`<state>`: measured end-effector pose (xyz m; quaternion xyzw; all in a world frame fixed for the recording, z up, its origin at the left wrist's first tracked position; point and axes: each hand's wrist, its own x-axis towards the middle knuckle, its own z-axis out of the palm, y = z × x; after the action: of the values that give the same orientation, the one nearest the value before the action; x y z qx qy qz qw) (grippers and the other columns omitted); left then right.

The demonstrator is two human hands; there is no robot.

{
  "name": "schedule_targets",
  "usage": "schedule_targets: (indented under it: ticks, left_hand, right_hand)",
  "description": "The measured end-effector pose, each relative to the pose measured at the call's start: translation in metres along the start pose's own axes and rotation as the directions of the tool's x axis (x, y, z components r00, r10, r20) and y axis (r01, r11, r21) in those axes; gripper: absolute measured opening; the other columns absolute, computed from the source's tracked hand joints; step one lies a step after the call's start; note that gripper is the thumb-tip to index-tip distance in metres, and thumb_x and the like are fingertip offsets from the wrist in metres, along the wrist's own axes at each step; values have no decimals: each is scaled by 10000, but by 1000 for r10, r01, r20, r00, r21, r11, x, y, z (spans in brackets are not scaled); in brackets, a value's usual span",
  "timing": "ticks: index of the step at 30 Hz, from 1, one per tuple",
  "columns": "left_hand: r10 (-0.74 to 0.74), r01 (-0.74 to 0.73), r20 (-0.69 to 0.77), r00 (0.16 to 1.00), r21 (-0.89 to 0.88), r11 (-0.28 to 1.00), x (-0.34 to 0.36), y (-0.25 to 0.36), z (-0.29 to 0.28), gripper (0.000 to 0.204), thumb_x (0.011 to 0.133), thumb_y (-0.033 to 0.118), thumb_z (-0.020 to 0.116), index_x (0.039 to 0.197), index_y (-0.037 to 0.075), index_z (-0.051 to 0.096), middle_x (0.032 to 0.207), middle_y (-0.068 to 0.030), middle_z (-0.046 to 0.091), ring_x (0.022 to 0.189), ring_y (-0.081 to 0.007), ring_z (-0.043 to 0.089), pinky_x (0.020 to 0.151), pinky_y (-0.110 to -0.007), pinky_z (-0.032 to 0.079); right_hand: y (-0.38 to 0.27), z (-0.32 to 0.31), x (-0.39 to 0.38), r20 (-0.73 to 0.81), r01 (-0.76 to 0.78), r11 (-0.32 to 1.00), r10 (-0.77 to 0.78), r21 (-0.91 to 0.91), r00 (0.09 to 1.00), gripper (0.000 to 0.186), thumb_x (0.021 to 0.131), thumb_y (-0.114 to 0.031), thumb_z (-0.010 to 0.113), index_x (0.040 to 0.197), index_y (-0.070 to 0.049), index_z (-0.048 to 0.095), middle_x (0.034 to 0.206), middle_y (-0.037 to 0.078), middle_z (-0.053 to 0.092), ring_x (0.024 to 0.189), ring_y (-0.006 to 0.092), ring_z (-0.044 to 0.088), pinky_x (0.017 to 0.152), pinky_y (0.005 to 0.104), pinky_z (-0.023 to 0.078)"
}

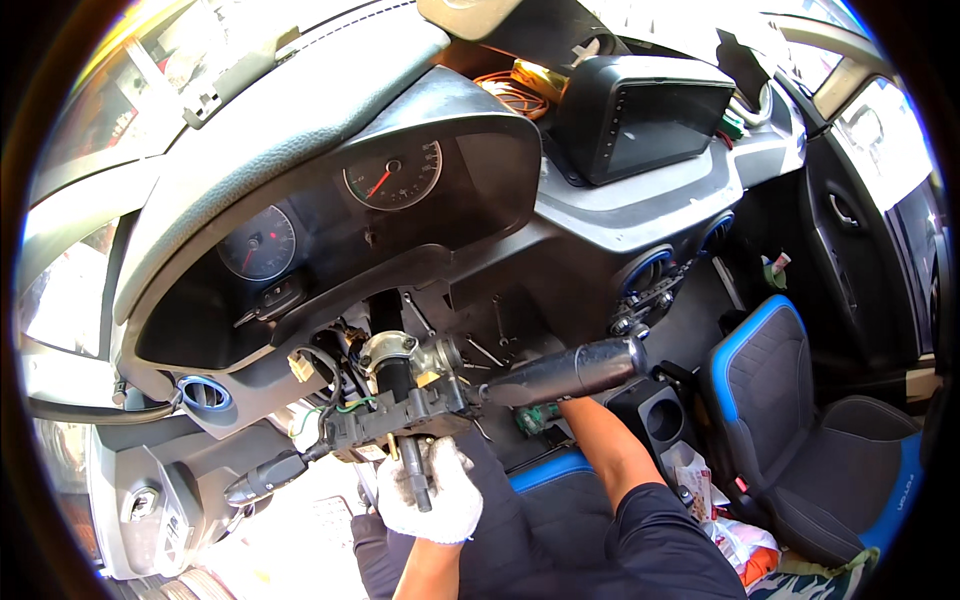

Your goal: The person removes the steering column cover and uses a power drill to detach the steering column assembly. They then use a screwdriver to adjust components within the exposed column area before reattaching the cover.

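Note:
The steering column stands bare of its wheel, with the dark combination switch around it. My left hand, in a white glove, is closed around the protruding steering shaft, just below the switch. A long black stalk reaches right from the switch, and a shorter stalk points left. My right forearm extends forward beneath the long stalk; the right hand is hidden behind it. Loose wires with a pale connector hang left of the column.
Above the column is the instrument cluster, with a screen to its right. Several spanners lie beyond the column, including one spanner. A blue-edged passenger seat and a cup holder are at right.

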<state>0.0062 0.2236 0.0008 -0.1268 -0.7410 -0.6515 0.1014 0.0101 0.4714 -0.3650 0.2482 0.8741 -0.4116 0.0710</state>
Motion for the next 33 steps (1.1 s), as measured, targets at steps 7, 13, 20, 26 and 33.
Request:
schedule_targets:
  ticks: [7, 13, 20, 26, 33]
  left_hand:
    - [217, -220, 62, 974, 47, 974, 5, -10, 1, 234, 966, -75, 812, 1128, -75, 642, 831, -149, 729, 583, -187, 687, 548, -335, 602]
    - [-29, 30, -155, 987, 3, 1000, 0, -7, 5, 236, 924, 76, 918, 962, 5, 696, 723, -92, 746, 607, -164, 708, 605, -302, 562]
    - [17, -19, -82, 996, -34, 999, 6, 12, 12, 181, 1009, -13, 778, 1058, -11, 603, 732, -111, 698, 568, -150, 689, 532, -304, 590]
    - [-13, 20, -163, 987, 37, 999, -4, -15, 8, 246, 909, 41, 882, 1006, -18, 664, 761, -91, 726, 630, -185, 705, 611, -322, 577]
    - [370, -369, 53, 927, 290, 883, 7, -26, 1, 170, 1002, -10, 729, 1089, -26, 584, 714, -79, 676, 568, -144, 668, 555, -294, 553]
  right_hand:
    - [66, 41, -11, -292, 100, 992, -73, 78, 954, 594, 979, -242, 785, 1517, -33, 645, 1352, 234, 774, 1230, 384, 758, 1068, 501, 611]
    - [-34, -19, -60, 72, -319, 768, 338, 556, 938, 447, 914, -145, 760, 1318, 43, 736, 1099, 181, 814, 959, 323, 764, 852, 463, 614]
    - [-60, -25, -73, -47, -197, 621, 354, 758, 934, 396, 853, -6, 747, 1244, 18, 692, 925, 131, 756, 785, 223, 725, 692, 384, 587]
    - [-42, -8, -71, -161, -94, 660, 316, 745, 935, 443, 854, -26, 774, 1287, 32, 702, 1072, 168, 781, 885, 259, 759, 780, 400, 619]
    - [-57, -17, -78, -40, -220, 622, 375, 752, 926, 394, 885, -76, 789, 1253, 32, 695, 1000, 154, 783, 886, 242, 743, 786, 394, 608]
